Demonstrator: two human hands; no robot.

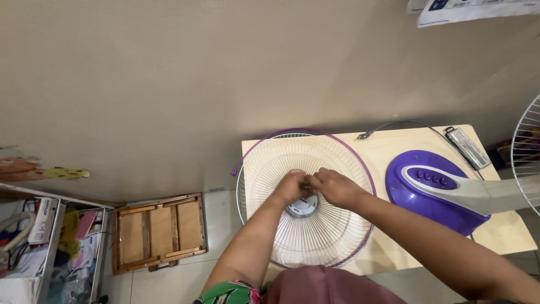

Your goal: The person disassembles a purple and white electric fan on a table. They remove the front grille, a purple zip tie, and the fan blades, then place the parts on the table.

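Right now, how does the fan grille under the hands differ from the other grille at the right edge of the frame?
The fan grille under the hands lies flat on the wooden table; the other grille stands off the table's right end. The first is fully in view with a purple rim; the second is cut off by the frame and shows no purple. Left hand and right hand touch only the first, at its hub. Both are pale radial wire.

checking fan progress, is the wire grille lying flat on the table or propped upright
Lying flat: the wire grille rests face-down on the table, both hands at its hub.

Single head-worn view, steeply downward and close over the table [394,147], wall beyond.
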